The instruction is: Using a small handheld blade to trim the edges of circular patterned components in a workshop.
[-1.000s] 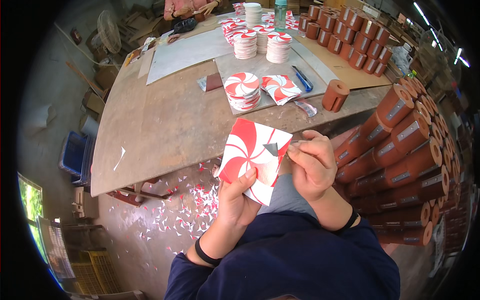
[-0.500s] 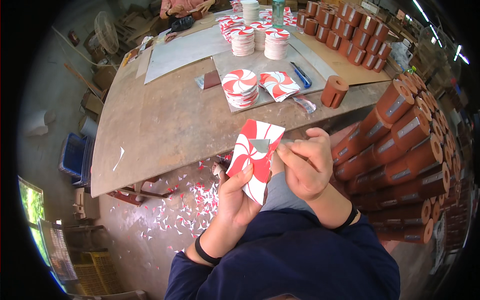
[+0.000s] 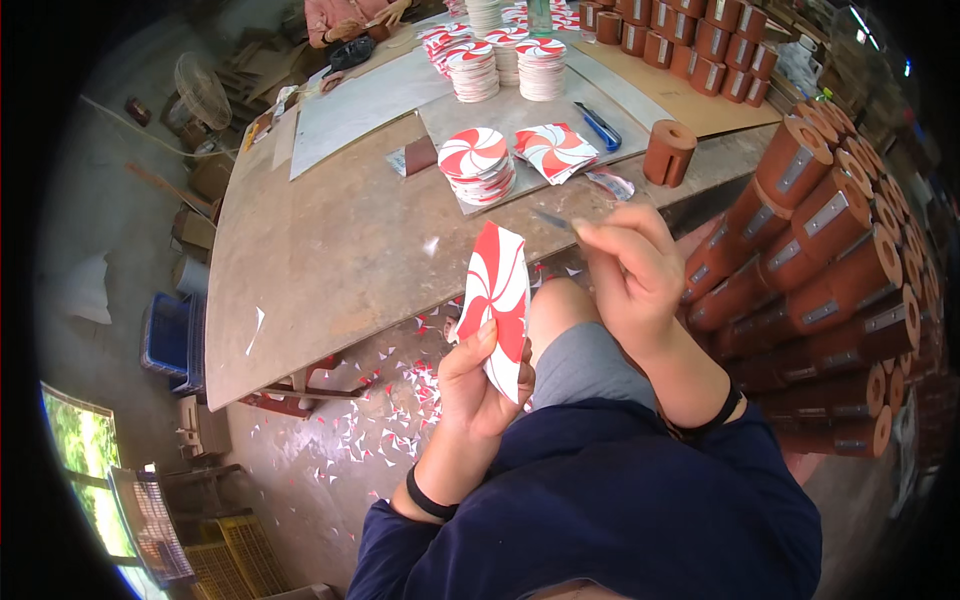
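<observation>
Table (image 3: 320, 260) is seen beyond both hands. Left hand (image 3: 470, 390) is partly closed, right hand (image 3: 637, 280) curled into a fingertip pinch. Red-and-white swirl card (image 3: 500, 270) is gripped at its lower part by the left hand, thumb in front, most of it above the thumb. Thin blade (image 3: 550, 219) is pinched by the right hand, apart from the card, to its upper right.

held card (image 3: 497, 285) has red/wht pinwheel swirl, shirt (image 3: 610, 480) navy, shorts (image 3: 597, 368) grey, cylinders (image 3: 820, 280) brn, cutter (image 3: 600, 127) blue/blk.
</observation>
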### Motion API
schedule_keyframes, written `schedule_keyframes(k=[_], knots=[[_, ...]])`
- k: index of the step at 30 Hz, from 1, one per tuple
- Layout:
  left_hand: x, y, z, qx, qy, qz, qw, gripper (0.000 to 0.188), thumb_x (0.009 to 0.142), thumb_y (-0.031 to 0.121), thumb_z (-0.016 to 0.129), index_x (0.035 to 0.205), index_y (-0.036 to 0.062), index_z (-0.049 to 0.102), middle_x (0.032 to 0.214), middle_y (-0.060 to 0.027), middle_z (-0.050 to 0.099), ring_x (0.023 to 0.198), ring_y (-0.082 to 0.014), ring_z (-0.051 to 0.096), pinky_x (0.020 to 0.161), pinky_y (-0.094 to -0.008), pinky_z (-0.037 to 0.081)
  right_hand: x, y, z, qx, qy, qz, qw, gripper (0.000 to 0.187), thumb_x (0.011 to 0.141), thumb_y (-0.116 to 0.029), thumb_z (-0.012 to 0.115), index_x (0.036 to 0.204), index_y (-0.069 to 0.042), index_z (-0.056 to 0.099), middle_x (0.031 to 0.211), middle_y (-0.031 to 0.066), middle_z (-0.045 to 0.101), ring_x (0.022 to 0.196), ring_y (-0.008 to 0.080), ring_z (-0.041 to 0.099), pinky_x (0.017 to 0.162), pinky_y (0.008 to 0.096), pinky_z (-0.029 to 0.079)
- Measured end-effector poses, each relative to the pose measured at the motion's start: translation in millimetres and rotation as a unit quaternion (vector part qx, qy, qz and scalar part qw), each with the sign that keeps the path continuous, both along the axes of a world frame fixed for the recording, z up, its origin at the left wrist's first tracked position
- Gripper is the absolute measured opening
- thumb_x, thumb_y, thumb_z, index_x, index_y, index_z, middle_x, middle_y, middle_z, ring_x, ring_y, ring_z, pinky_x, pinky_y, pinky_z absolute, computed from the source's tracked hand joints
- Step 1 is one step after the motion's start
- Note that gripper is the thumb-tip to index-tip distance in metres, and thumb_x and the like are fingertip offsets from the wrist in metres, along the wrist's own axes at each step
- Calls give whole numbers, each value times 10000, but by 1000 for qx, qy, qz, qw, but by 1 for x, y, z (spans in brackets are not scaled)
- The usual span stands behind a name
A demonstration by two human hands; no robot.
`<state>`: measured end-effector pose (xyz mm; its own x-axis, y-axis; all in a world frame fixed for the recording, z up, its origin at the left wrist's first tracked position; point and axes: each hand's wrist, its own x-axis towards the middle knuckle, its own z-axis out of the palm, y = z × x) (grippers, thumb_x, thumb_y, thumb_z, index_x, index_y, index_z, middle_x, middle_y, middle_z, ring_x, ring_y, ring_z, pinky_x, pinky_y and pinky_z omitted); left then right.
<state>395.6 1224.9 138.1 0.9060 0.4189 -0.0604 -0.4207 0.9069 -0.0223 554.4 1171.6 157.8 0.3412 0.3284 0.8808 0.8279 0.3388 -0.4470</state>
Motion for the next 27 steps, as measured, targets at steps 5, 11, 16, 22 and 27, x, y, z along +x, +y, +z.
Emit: schedule_keyframes(k=[5, 11, 16, 22, 27], knots=[[1, -1, 1, 21, 18, 15, 1000, 242, 779, 111, 483, 997, 10, 459, 767, -126, 584, 602, -213, 587, 478, -284, 504, -11, -16, 13, 6, -173, -4, 985, 262, 572, 92, 586, 783, -62, 608, 711, 22, 513, 606, 161, 483, 755, 367, 397], [3, 0, -1, 57, 17, 8, 998, 252, 771, 93, 494, 1001, 4, 443, 806, -127, 574, 621, -206, 583, 476, -291, 507, -12, -10, 14, 34, -218, -29, 975, 205, 567, -35, 612, 765, -87, 622, 711, -6, 513, 619, 145, 460, 743, 357, 388], [3, -3, -5, 120, 4, 27, 992, 370, 747, 53, 515, 1089, -6, 388, 969, -143, 533, 821, -230, 565, 658, -320, 498, -3, -1, 4, 60, -214, -23, 975, 214, 557, -22, 592, 764, -69, 618, 695, 10, 507, 606, 155, 461, 661, 320, 401], [3, -8, 10, 221, 114, 105, 963, 361, 738, 67, 498, 1068, -37, 393, 856, -150, 562, 674, -238, 584, 534, -333, 497, 1, 1, -6, 49, -22, -25, 998, 256, 570, 99, 557, 782, -38, 600, 651, 43, 487, 590, 195, 475, 560, 296, 399], [1, -6, 6, 244, 123, 117, 955, 469, 721, 7, 540, 1151, -13, 352, 1083, -131, 484, 998, -233, 495, 850, -347, 415, -11, -18, 8, 41, -135, 19, 990, 230, 565, 19, 592, 775, -73, 616, 703, 19, 509, 604, 160, 460, 685, 349, 419]])
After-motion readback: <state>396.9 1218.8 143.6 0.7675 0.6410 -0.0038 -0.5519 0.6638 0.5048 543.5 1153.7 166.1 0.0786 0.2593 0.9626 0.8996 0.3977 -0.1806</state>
